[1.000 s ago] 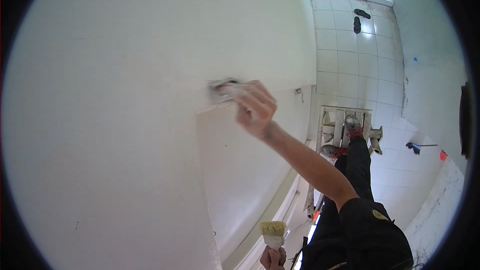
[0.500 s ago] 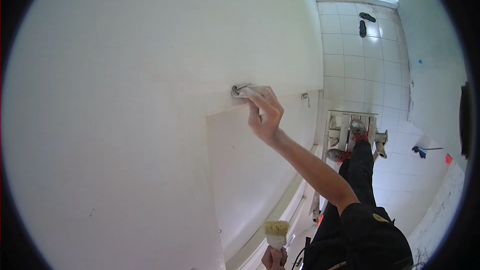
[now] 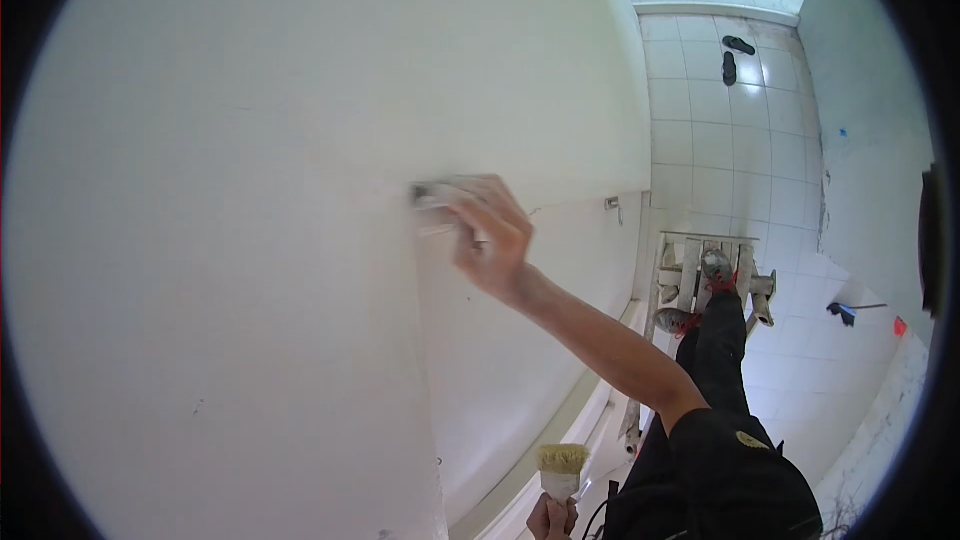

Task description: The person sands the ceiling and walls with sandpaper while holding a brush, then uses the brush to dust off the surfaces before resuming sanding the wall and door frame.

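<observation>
My right hand (image 3: 490, 230) is raised against the white wall (image 3: 250, 240), its fingers closed on a small folded sheet (image 3: 430, 197) that looks like sandpaper. The sheet lies at the corner of a recessed wall panel (image 3: 510, 310); motion blurs both the sheet and the fingertips. Low in the view, my left hand (image 3: 552, 517) grips a wide brush (image 3: 561, 470) by its handle, pale bristles upward. Part of that hand is cut off by the frame's lower edge.
My shoes (image 3: 716, 266) rest on a slatted wooden platform (image 3: 690, 265) above the tiled floor (image 3: 705, 140). Dark slippers (image 3: 729, 68) lie farther off. A small metal fitting (image 3: 612, 204) sits on the wall. A dark-headed tool (image 3: 842, 313) lies at the right.
My right hand has moved left along the wall with the folded sheet, to the panel's corner. My left hand still holds the brush. The view has shifted slightly.
</observation>
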### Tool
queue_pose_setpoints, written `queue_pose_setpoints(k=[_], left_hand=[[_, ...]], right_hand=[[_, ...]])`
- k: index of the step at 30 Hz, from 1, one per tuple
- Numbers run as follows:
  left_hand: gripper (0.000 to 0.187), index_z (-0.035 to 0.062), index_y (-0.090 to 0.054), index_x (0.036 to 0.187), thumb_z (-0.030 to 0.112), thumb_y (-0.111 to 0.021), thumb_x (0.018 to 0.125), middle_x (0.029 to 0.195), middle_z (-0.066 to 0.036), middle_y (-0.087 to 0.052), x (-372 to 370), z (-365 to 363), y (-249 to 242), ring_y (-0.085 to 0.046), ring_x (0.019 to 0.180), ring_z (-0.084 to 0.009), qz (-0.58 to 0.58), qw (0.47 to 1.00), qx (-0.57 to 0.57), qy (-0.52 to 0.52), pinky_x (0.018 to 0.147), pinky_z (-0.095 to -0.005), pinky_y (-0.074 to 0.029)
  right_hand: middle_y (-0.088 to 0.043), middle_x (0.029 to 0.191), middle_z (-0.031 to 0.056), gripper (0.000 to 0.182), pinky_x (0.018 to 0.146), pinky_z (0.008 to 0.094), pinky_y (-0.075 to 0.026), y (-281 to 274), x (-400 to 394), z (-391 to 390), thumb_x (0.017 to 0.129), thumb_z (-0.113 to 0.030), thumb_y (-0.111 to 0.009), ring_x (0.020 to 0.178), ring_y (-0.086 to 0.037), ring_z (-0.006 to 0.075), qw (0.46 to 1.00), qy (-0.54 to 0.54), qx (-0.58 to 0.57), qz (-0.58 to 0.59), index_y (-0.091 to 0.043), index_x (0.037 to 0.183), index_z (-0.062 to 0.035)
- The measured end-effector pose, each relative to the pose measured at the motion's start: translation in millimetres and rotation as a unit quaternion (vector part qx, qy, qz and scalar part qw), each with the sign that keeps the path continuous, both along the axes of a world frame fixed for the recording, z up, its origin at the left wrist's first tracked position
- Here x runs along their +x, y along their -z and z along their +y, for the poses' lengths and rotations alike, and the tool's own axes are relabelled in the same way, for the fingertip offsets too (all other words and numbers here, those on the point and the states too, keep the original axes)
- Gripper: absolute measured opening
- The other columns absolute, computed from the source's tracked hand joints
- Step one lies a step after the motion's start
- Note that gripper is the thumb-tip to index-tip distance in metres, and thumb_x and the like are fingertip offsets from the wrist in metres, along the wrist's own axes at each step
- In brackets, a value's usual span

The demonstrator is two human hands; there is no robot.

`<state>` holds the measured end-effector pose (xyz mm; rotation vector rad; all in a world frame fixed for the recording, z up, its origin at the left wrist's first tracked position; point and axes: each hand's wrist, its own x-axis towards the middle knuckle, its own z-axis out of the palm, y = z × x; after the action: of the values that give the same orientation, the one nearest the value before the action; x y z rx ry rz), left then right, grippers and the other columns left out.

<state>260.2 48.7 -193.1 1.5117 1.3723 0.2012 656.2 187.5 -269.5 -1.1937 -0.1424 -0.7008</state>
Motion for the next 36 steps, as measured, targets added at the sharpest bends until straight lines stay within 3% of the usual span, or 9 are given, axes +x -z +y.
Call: queue_pose_setpoints(k=[3, 6, 9, 16, 22, 26, 30, 32, 36], left_hand=[[0.031, 0.0082, -0.051, 0.081, 0.029, -0.047, 0.103, 0.058, 0.006, -0.038, 1.3, 0.3, -0.9, -0.026, 0.046, -0.0029, -0.004, 0.999, 0.015, 0.05, 0.044, -0.0223, -0.02], [0.031, 0.008, -0.052, 0.081, 0.029, -0.046, 0.103, 0.058, 0.007, -0.037, 4.0, 2.8, -5.2, -0.026, 0.047, -0.003, -0.015, 0.999, 0.021, 0.044, 0.044, -0.0224, -0.019], [0.031, 0.0079, -0.053, 0.082, 0.03, -0.046, 0.103, 0.058, 0.007, -0.037, -8.2, 3.1, 1.8, -0.026, 0.047, -0.0029, -0.014, 0.999, 0.022, 0.033, 0.044, -0.0227, -0.019], [0.032, 0.0078, -0.053, 0.082, 0.031, -0.047, 0.103, 0.058, 0.007, -0.037, 3.3, 0.9, 0.6, -0.026, 0.047, -0.0028, 0.014, 0.998, 0.008, 0.061, 0.044, -0.023, -0.02], [0.032, 0.0085, -0.052, 0.08, 0.031, -0.047, 0.103, 0.057, 0.006, -0.038, 7.7, 6.7, -4.2, -0.027, 0.046, -0.0028, -0.007, 0.999, 0.006, 0.04, 0.043, -0.0228, -0.02], [0.032, 0.0083, -0.053, 0.081, 0.03, -0.047, 0.103, 0.057, 0.006, -0.038, 10.2, 8.8, -2.1, -0.027, 0.045, -0.0029, 0.008, 0.997, -0.004, 0.075, 0.043, -0.023, -0.019], [0.031, 0.0079, -0.053, 0.082, 0.03, -0.048, 0.103, 0.057, 0.006, -0.039, 4.1, 12.6, 2.0, -0.026, 0.045, -0.003, -0.011, 0.997, 0.01, 0.074, 0.043, -0.0232, -0.019], [0.031, 0.0078, -0.053, 0.082, 0.031, -0.049, 0.102, 0.057, 0.006, -0.039, 12.8, 14.8, -2.9, -0.026, 0.044, -0.003, 0.006, 0.996, -0.02, 0.084, 0.043, -0.0231, -0.02], [0.032, 0.0071, -0.052, 0.082, 0.032, -0.049, 0.102, 0.057, 0.006, -0.038, -2.7, 22.3, 6.4, -0.026, 0.044, -0.0032, -0.001, 0.999, -0.018, 0.03, 0.043, -0.0231, -0.02]], right_hand=[[-0.069, 0.092, 0.0112, 0.044, 0.075, 0.0346, -0.052, -22.5, 10.3, 0.4, 0.062, 0.019, -0.055, 0.085, -0.065, 0.0287, 0.997, -0.051, 0.021, -0.049, -0.066, 0.099, -0.0021], [-0.068, 0.09, 0.0128, 0.041, 0.074, 0.0362, -0.052, 51.9, -3.0, 3.6, 0.062, 0.018, -0.055, 0.085, -0.065, 0.0307, 1.0, -0.005, -0.019, -0.007, -0.065, 0.098, -0.0013], [-0.067, 0.087, 0.0145, 0.042, 0.072, 0.0384, -0.052, 69.2, -7.1, -4.1, 0.061, 0.016, -0.056, 0.083, -0.064, 0.0325, 0.996, -0.026, -0.018, 0.086, -0.065, 0.098, -0.0006], [-0.058, 0.088, 0.0128, 0.042, 0.065, 0.0376, -0.049, -18.4, 15.4, 1.6, 0.056, 0.014, -0.057, 0.08, -0.056, 0.0312, 0.994, -0.079, 0.021, -0.075, -0.061, 0.095, -0.0019], [-0.064, 0.082, 0.0126, 0.033, 0.065, 0.0355, -0.049, 49.8, -4.9, -13.1, 0.064, 0.018, -0.056, 0.074, -0.06, 0.0295, 0.988, -0.059, -0.016, 0.14, -0.064, 0.09, -0.0007], [-0.063, 0.083, 0.013, 0.034, 0.065, 0.0356, -0.049, 5.6, 7.6, -6.5, 0.064, 0.02, -0.052, 0.077, -0.06, 0.0297, 0.991, -0.095, 0.025, 0.095, -0.062, 0.09, 0.0007], [-0.063, 0.083, 0.0124, 0.032, 0.065, 0.0354, -0.049, 23.5, -4.9, -11.7, 0.066, 0.02, -0.05, 0.081, -0.063, 0.0304, 0.997, -0.076, -0.019, 0.02, -0.062, 0.089, 0.0001], [-0.065, 0.083, 0.0129, 0.033, 0.067, 0.0337, -0.05, 67.1, -6.4, -20.1, 0.068, 0.021, -0.052, 0.08, -0.064, 0.0288, 0.993, -0.077, -0.028, 0.085, -0.065, 0.091, 0.0003], [-0.066, 0.084, 0.0144, 0.034, 0.069, 0.0325, -0.051, 65.6, -3.4, -14.6, 0.069, 0.021, -0.053, 0.078, -0.065, 0.0287, 0.984, -0.084, -0.042, 0.151, -0.067, 0.092, 0.0004]])
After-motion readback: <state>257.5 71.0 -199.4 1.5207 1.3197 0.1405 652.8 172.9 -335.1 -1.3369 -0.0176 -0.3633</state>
